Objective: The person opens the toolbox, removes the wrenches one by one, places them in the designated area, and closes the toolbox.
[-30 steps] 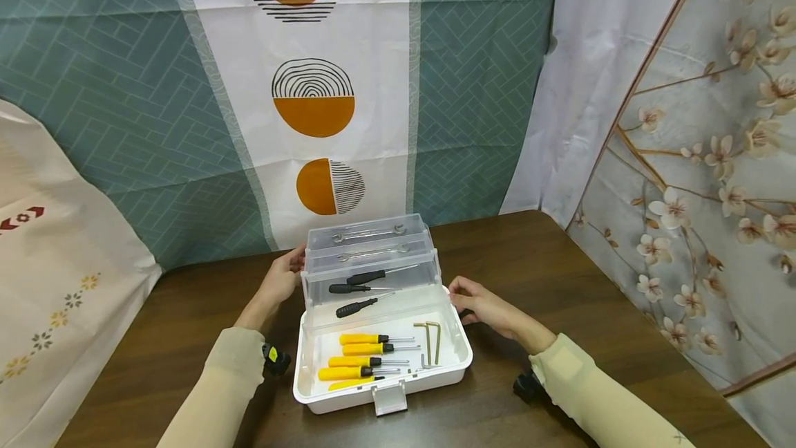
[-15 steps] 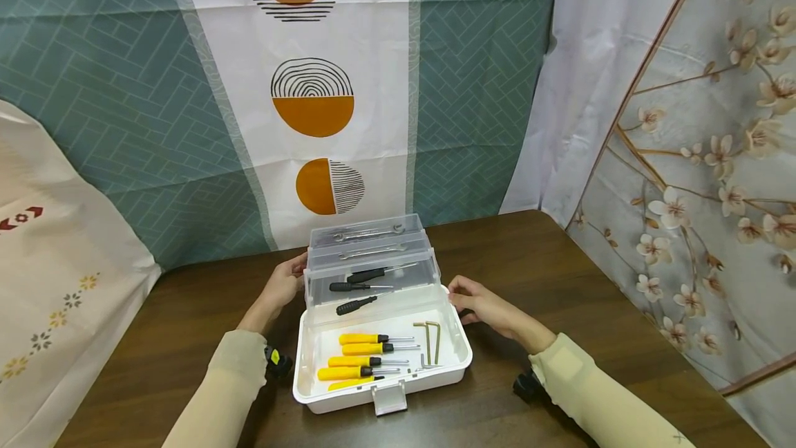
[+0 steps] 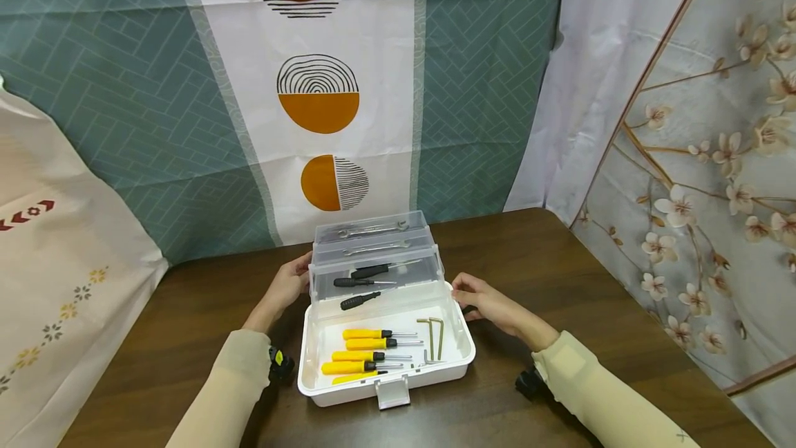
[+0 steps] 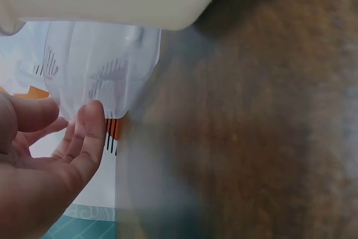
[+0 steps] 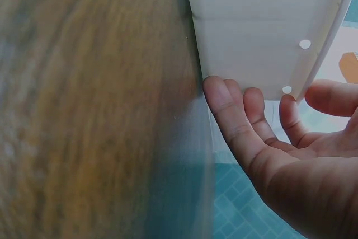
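Observation:
A white toolbox [image 3: 348, 396] stands on the table with its clear tiered trays [image 3: 323, 282] folded up and back. My left hand [image 3: 282, 290] holds the trays' rear left side, its fingertips partly hidden behind the clear plastic [image 4: 112, 65]. At the box's back right corner, my right hand [image 3: 491, 306] grips the white wall [image 5: 251, 54], thumb on one face and fingers curled at the edge. Several yellow-handled screwdrivers [image 3: 351, 367] and brass hex keys [image 3: 439, 341] lie in the base. Black screwdrivers [image 3: 354, 282] and two wrenches [image 3: 373, 229] lie in the tiers.
The brown wooden table [image 3: 560, 282] extends to both sides of the toolbox. Close behind it hangs a green and white patterned cloth [image 3: 354, 178]. A front latch [image 3: 393, 393] hangs down from the box. Floral fabric [image 3: 696, 227] borders the right side.
The clear trays have shifted and tilted slightly, with my left hand moving a little rightward along with them. My right hand keeps its place on the box corner. The whole head view has shifted slightly.

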`<move>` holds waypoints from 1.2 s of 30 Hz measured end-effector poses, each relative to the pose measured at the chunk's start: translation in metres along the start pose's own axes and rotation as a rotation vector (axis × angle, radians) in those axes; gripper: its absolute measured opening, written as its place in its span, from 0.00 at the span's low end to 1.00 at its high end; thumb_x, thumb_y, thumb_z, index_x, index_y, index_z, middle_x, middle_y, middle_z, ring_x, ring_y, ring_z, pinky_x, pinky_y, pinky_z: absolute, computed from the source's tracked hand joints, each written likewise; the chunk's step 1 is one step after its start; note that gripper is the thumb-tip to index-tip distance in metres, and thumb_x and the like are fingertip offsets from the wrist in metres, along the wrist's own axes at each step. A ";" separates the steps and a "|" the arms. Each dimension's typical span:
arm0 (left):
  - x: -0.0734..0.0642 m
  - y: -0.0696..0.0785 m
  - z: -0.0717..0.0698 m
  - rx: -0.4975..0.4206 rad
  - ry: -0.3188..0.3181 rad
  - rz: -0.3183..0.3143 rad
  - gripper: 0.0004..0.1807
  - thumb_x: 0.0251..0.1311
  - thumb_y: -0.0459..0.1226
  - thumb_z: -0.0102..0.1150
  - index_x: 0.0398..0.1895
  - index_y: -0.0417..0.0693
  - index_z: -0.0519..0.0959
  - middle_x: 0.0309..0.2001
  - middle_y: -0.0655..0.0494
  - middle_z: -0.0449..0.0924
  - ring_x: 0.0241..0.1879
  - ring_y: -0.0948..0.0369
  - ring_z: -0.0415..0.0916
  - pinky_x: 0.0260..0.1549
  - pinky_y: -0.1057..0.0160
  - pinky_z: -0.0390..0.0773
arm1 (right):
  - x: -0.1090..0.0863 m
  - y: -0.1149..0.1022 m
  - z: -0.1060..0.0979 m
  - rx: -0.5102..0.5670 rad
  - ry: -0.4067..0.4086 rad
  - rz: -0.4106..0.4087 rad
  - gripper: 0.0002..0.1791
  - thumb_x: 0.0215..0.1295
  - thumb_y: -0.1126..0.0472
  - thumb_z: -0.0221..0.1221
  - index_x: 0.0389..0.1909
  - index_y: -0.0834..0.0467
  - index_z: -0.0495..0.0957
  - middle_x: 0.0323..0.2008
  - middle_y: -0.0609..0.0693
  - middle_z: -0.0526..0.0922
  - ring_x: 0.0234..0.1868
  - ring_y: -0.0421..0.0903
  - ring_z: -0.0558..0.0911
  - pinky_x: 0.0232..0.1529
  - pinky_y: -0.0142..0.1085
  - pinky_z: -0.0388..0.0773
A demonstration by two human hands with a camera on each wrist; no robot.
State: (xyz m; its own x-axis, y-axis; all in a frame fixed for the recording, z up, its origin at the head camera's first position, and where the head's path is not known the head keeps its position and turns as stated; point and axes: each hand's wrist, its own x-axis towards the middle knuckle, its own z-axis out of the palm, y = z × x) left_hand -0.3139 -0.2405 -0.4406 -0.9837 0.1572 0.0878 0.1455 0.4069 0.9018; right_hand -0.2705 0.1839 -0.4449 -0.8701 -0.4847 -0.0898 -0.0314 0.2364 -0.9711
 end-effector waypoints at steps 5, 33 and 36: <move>-0.002 -0.002 0.002 0.044 0.047 -0.015 0.28 0.76 0.26 0.44 0.78 0.31 0.60 0.55 0.31 0.77 0.45 0.57 0.79 0.41 0.69 0.82 | 0.001 0.002 -0.002 0.004 0.000 -0.002 0.10 0.81 0.59 0.49 0.50 0.63 0.69 0.45 0.54 0.76 0.45 0.49 0.78 0.47 0.44 0.81; -0.015 0.003 0.003 0.003 0.027 -0.088 0.28 0.76 0.25 0.43 0.78 0.31 0.60 0.61 0.33 0.71 0.58 0.46 0.77 0.59 0.47 0.80 | 0.002 0.002 -0.002 0.025 -0.020 -0.003 0.11 0.81 0.59 0.50 0.51 0.64 0.69 0.46 0.55 0.77 0.45 0.49 0.80 0.47 0.43 0.81; -0.019 0.006 0.003 -0.006 0.026 -0.097 0.28 0.77 0.26 0.42 0.79 0.32 0.59 0.62 0.33 0.71 0.59 0.45 0.77 0.60 0.46 0.78 | 0.002 0.002 -0.003 0.026 -0.025 -0.005 0.11 0.81 0.58 0.49 0.51 0.64 0.69 0.46 0.56 0.77 0.45 0.49 0.81 0.47 0.44 0.81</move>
State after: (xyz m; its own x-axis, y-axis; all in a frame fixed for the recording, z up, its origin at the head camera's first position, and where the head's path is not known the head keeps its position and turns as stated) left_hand -0.2945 -0.2387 -0.4384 -0.9956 0.0933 0.0108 0.0486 0.4139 0.9090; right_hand -0.2732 0.1858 -0.4469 -0.8571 -0.5071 -0.0903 -0.0225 0.2119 -0.9770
